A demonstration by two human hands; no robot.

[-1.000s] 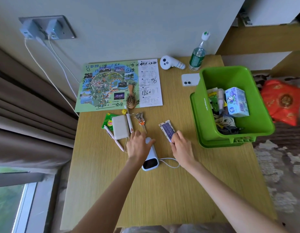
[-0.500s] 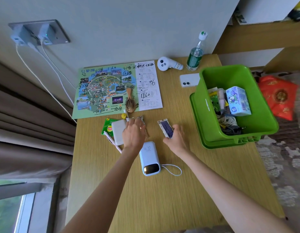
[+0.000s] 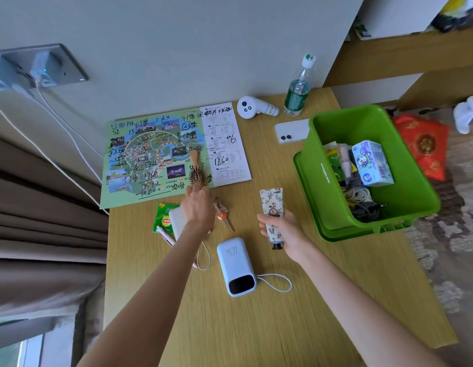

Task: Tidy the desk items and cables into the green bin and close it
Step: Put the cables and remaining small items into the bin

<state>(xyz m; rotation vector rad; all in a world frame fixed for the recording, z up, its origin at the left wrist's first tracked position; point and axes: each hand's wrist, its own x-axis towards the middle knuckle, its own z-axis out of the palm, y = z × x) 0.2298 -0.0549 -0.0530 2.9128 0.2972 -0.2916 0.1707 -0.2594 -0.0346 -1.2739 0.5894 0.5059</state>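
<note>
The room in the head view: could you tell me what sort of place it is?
Probably a hotel room: a wooden desk against the wall, heavy curtains by the window, and a tourist park map.

Right hand (image 3: 285, 234) around patterned tube (image 3: 272, 205)

your single head view looks steeply down over the bench (image 3: 256, 327) toward the wall (image 3: 203, 49), close, both forearms entering from below.
</note>
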